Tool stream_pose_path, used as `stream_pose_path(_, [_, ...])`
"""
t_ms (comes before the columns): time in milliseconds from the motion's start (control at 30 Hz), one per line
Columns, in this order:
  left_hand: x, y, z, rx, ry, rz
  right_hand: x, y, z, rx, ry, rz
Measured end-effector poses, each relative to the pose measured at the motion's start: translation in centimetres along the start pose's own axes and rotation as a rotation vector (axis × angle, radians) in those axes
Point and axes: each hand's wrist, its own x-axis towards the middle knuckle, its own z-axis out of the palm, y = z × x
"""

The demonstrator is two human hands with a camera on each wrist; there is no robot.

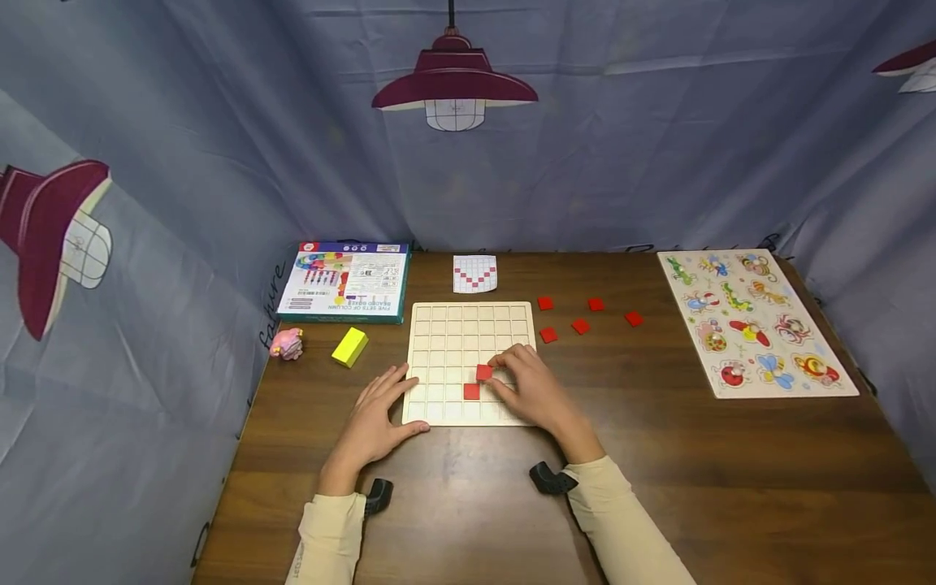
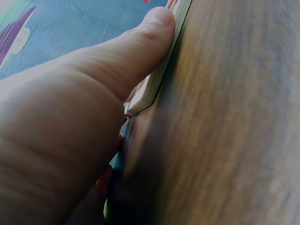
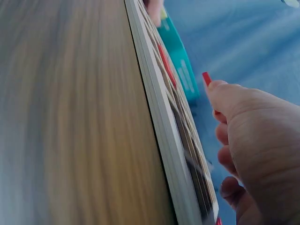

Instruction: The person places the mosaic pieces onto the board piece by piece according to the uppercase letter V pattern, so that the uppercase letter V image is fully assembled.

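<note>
You've got 7 red tiles (5 off-board); 1 each: board, card, box, block, figurine, puzzle.

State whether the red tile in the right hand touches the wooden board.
Apart: the right wrist view shows blue curtain between the held red tile and the wooden board.

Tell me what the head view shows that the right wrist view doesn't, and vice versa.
Head view only: the small pattern card, the pink toy and the animal puzzle board.

Right wrist view only: the held red tile nearly edge-on, with a visible gap between it and the grid board.

Both: the right hand pinching that tile, part of the left hand, the teal-edged box and the placed red tile.
</note>
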Motion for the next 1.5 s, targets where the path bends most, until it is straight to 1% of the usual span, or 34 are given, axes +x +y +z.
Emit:
stream_pose_path(133, [0.1, 0.1, 0.0, -0.004, -0.017, -0.01, 0.7, -1.1, 0.7, -0.019, -0.052, 0.003])
stream_pose_path(300, [0.2, 0.1, 0.0, -0.005, -0.036, -0.028, 1.7, -2.1, 1.4, -0.075, -0.104, 0.041])
stream_pose_path(433, [0.2, 0.1, 0.0, -0.008, -0.034, -0.032, 2.3, -2.6, 1.9, -0.116, -0.135, 0.037])
stream_pose_path(567, [0.1, 0.1, 0.0, -0.001, -0.026, -0.024, 2.6, -3.1, 2.1, -0.129, -0.141, 0.022])
stream_pose_path(700, [0.1, 0.1, 0.0, 0.002, -0.029, -0.031, 2.8, -3.5, 2.3, -0.144, -0.143, 0.019])
stream_pose_path(933, [0.2, 0.3, -0.1, -0.002, -0.029, -0.033, 3.2, -4.0, 2.5, -0.22, -0.128, 0.049])
stream_pose_path(1100, [0.3, 0.4, -0.2, -0.008, -0.027, -0.03, 3.5, -4.5, 2.5, -0.216, -0.117, 0.065])
stream_pose_path(1267, [0.2, 0.3, -0.3, 0.002, -0.022, -0.028, 3.7, -4.8, 2.6, -0.202, -0.124, 0.085])
stream_pose_path(1433, [0.2, 0.4, -0.3, 0.001, -0.026, -0.027, 3.4, -4.5, 2.1, -0.128, -0.121, 0.118])
stream_pose_path(1500, [0.2, 0.4, -0.2, -0.003, -0.028, -0.024, 3.0, -3.8, 1.7, -0.083, -0.096, 0.136])
